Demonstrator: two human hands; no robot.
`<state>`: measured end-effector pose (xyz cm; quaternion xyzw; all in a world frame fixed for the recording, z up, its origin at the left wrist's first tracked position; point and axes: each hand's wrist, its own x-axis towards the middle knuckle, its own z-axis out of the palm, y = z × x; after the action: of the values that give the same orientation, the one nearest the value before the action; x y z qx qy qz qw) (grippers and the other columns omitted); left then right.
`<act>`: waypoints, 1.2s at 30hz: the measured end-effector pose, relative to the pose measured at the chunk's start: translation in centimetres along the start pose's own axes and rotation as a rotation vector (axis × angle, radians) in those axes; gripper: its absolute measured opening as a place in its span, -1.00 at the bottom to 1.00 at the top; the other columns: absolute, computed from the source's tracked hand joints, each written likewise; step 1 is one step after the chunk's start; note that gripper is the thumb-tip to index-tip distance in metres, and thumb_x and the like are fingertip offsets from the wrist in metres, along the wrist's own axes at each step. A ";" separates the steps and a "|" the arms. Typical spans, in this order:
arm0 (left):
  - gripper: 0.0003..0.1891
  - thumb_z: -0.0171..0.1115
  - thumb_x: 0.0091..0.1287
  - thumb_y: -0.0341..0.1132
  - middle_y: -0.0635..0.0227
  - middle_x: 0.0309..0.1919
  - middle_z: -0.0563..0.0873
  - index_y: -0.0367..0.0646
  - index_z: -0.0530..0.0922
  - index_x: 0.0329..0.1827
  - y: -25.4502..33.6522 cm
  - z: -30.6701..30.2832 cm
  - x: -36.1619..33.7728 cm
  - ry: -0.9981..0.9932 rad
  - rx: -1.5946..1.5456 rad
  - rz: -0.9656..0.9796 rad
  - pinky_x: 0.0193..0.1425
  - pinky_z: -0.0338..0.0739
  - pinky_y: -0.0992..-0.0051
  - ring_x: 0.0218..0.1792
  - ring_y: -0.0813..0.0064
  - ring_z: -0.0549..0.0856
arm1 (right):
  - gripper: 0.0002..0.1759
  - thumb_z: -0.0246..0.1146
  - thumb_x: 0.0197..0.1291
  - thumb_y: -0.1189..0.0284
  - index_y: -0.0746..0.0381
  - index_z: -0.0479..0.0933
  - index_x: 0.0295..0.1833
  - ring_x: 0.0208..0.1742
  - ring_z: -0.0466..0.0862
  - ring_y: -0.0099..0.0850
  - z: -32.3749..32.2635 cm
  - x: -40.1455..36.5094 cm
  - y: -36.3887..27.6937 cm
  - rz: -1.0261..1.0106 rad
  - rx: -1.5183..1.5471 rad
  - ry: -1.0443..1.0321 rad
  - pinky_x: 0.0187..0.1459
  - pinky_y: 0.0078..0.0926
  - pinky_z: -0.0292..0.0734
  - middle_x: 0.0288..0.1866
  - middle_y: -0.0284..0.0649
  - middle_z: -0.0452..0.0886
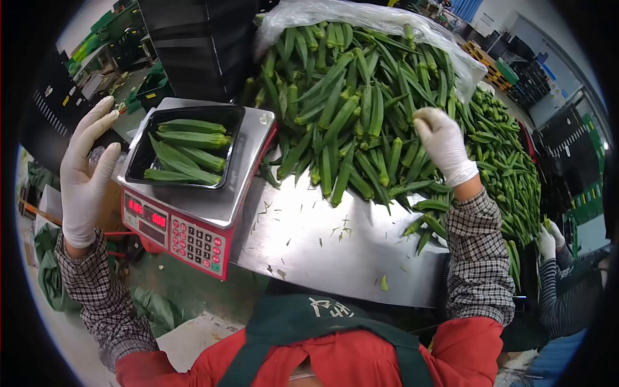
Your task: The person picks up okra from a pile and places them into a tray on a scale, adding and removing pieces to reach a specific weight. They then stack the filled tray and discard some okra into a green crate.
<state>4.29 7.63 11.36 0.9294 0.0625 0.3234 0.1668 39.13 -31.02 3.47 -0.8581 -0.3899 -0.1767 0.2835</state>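
A black tray (132,169) rests on the metal pan of a red-and-white digital scale (205,248), with several okra pods (190,140) inside it. To the left of the scale, my left hand (87,174) is raised in a white glove, fingers apart and holding nothing. My right hand (442,143), gloved too, hovers over a large okra heap (361,109). Its fingers are curled together toward the pods, and whatever they may hold is hidden. Red digits glow on the scale's display.
A steel table (309,238) carries the heap and some green scraps. Clear plastic sheeting (361,14) edges the back. More okra (500,155) lies at right, where another person's gloved hands (549,240) work. Black crates (196,48) stand behind the scale.
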 end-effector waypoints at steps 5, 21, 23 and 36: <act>-0.60 0.22 0.24 -0.47 0.10 0.30 0.45 -0.29 0.51 0.18 1.1 1.6 -0.1 -0.014 -0.093 -0.009 0.43 0.21 0.34 0.36 0.26 0.39 | -0.76 0.24 0.17 0.26 0.22 0.62 -0.30 -0.23 0.67 -0.18 2.2 -3.3 -1.9 0.076 -0.205 -0.424 -0.09 -0.30 0.58 -0.28 -0.11 0.64; -0.58 0.05 0.21 -0.51 -0.06 0.28 0.42 -0.43 0.45 0.17 5.4 2.8 -5.3 -0.146 -0.001 0.104 0.41 0.21 0.24 0.34 0.06 0.39 | -0.77 0.22 0.12 0.35 0.28 0.64 -0.24 -0.29 0.66 -0.07 -5.2 -6.0 2.7 0.347 -0.157 -0.326 -0.17 -0.25 0.55 -0.37 0.00 0.65; -0.58 0.12 0.23 -0.39 -0.10 0.24 0.46 -0.43 0.47 0.13 6.7 4.1 -6.4 -0.177 -0.098 0.095 0.38 0.25 0.18 0.28 0.00 0.44 | -0.77 0.21 0.11 0.36 0.27 0.64 -0.21 -0.27 0.66 -0.09 -6.8 -6.7 3.5 0.411 -0.163 -0.372 -0.16 -0.26 0.55 -0.35 0.00 0.66; -0.63 0.30 0.16 -0.29 0.00 0.01 0.64 -0.34 0.58 -0.02 11.6 12.0 -7.8 -0.290 -0.340 0.215 0.27 0.39 0.12 0.08 0.04 0.60 | -0.80 0.17 0.05 0.40 0.24 0.64 -0.27 -0.25 0.65 -0.10 -6.1 -13.1 3.1 0.219 -0.290 -0.793 -0.17 -0.26 0.56 -0.32 -0.09 0.65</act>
<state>5.72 -8.26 2.08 0.9260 -0.1164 0.2086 0.2924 32.76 -43.95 0.26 -0.9268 -0.3464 0.1449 0.0056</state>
